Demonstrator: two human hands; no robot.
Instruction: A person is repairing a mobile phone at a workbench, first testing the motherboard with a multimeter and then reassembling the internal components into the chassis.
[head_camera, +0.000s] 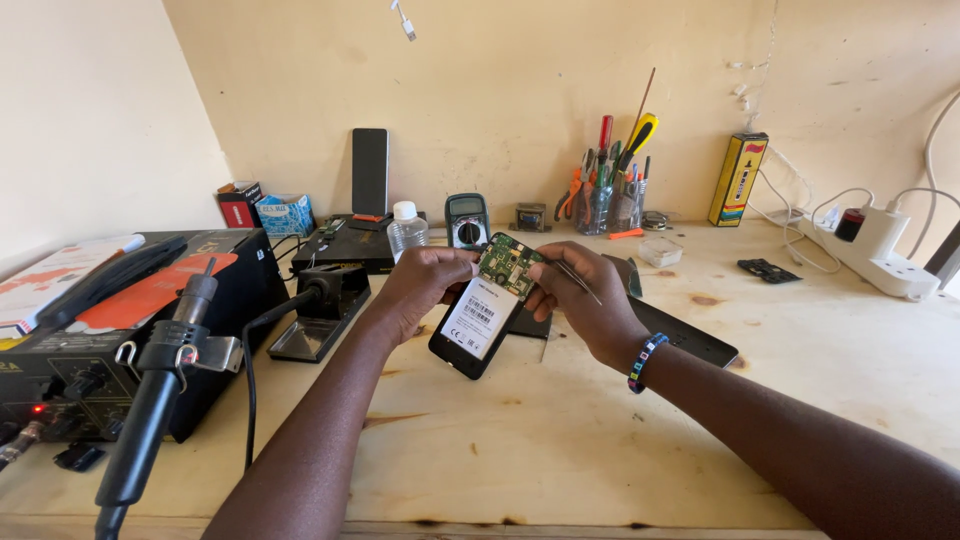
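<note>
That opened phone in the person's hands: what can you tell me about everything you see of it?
The opened phone is a black handset with its back cover off, held tilted above the wooden workbench. A white label covers its battery area, and a green circuit board shows at the upper end. The left hand grips its upper left edge; the right hand steadies the right side while holding thin metal tweezers near the board. Its lower end looks close to the bench; contact is unclear.
</note>
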